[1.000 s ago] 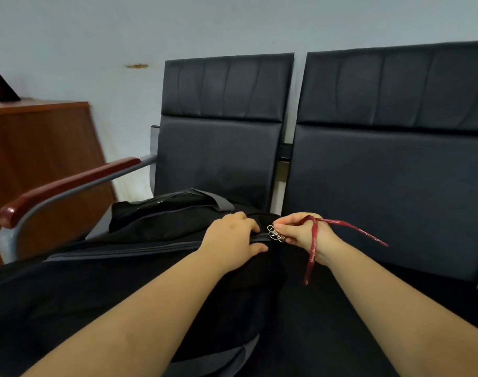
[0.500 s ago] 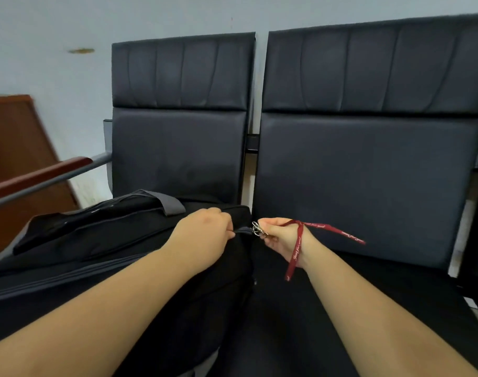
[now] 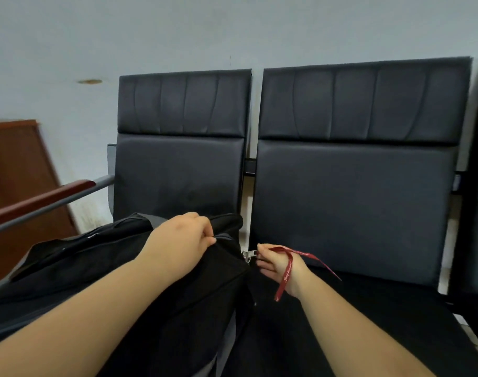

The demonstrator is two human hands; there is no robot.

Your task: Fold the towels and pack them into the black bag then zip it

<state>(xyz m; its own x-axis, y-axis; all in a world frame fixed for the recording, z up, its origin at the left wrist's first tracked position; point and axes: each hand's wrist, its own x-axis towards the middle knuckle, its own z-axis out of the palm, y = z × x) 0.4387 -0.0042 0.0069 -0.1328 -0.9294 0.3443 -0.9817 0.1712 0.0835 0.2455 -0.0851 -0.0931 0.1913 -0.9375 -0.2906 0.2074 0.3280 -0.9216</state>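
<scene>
Inspector: The soft black fabric bag (image 3: 101,268) is lying at lower left of the frame. The left hand (image 3: 178,246) is pinching its top edge; the right hand (image 3: 278,265) is grasping the small silver zip pull (image 3: 248,255), a red ribbon (image 3: 286,270) trailing.

Clerk: Risks?

Inspector: Fabric may be jamming the zip, though its teeth are hidden.

Clerk: Surroundings?

Inspector: Black padded seats (image 3: 352,180), pale wall (image 3: 232,28), brown wooden cabinet (image 3: 17,170) at left.

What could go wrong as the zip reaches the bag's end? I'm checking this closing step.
The right hand pinches the metal zip pull right at the black bag corner; it may jam there. The red ribbon draped over that wrist could snag the zip. The left hand grips bunched fabric, which might catch in the teeth.
</scene>
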